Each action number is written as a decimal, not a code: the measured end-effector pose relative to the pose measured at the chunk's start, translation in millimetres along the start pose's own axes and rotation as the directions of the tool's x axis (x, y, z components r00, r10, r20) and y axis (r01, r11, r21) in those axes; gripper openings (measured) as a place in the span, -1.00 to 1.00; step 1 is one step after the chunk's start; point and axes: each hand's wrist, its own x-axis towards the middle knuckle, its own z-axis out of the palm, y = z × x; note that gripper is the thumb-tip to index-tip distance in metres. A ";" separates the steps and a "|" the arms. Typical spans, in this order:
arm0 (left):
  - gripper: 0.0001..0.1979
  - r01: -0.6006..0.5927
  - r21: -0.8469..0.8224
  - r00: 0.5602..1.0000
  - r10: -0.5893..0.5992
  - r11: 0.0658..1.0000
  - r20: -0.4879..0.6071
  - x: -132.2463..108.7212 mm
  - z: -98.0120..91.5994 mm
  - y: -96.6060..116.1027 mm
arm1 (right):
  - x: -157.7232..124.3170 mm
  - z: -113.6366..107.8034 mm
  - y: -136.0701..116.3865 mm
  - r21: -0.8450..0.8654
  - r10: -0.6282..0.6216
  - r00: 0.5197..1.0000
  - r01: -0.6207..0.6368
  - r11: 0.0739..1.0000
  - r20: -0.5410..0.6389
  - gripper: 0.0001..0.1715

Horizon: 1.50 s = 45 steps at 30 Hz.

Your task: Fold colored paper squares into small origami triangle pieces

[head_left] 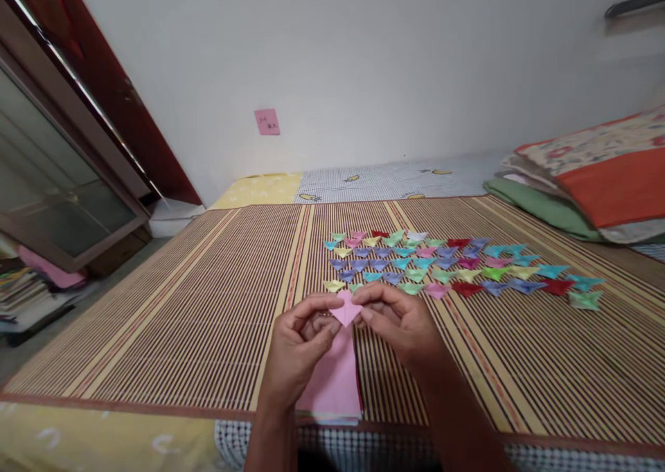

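Observation:
Between my two hands is a small piece of folded pink paper [346,310], its lower corner pointing toward me. My left hand [298,347] pinches its left edge between thumb and fingers. On the right edge, my right hand [400,323] grips it the same way. Below the hands lies a stack of paper sheets [335,382], pink on top, partly covered by my left hand. Just beyond my fingers, rows of small folded paper shapes [415,262] in many colours are spread on the striped mat [208,319].
Folded cloths [597,181] are piled at the right edge of the mat. A pink note [267,122] sticks to the white wall behind. At left stand a glass-paned door [67,160] and a stack of books [31,292] on the floor side.

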 end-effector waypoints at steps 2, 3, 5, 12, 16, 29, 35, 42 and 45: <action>-0.81 -0.027 -0.006 0.999 0.027 1.000 -0.020 0.6 0.6 0.5 | -0.2 0.4 -0.4 0.005 -0.019 1.000 0.019 1.000 0.017 -0.84; -0.82 -0.039 -0.004 0.999 0.039 0.999 -0.029 1.1 0.9 0.5 | -0.4 0.8 -0.3 0.002 -0.026 0.999 0.026 1.000 0.021 -0.82; -0.85 -0.057 0.002 0.998 0.057 0.998 -0.041 1.9 1.2 -0.2 | -0.4 2.3 0.0 -0.013 -0.043 0.999 0.043 0.999 0.010 -0.83; -0.87 -0.141 0.069 0.988 0.145 0.988 -0.060 2.5 -0.4 -4.5 | 1.2 6.5 0.6 -0.126 -0.162 0.987 0.159 0.979 -0.008 -0.95; -0.88 -0.141 0.057 0.987 0.145 0.988 -0.072 3.7 1.3 -4.9 | 0.2 6.9 1.5 -0.213 -0.219 0.976 0.213 0.954 -0.005 -0.94; -0.94 -0.108 0.044 0.987 0.112 0.993 -0.118 6.1 7.8 -5.1 | 4.5 8.4 8.0 -0.209 -0.212 0.977 0.212 0.955 0.024 -0.88; -0.96 -0.081 0.049 0.976 0.089 0.996 -0.199 6.9 9.8 -8.2 | 6.7 10.7 18.9 -0.107 -0.176 0.984 0.173 0.979 -0.019 -0.92; -0.96 -0.065 0.068 0.975 0.078 0.996 -0.207 5.4 15.1 -6.2 | 5.7 14.4 23.6 -0.097 -0.169 0.982 0.161 0.982 -0.080 -0.89; -0.97 -0.074 0.052 0.969 0.084 0.996 -0.232 5.5 16.8 -8.2 | 5.3 17.1 23.5 -0.110 -0.165 0.981 0.153 0.982 -0.105 -0.88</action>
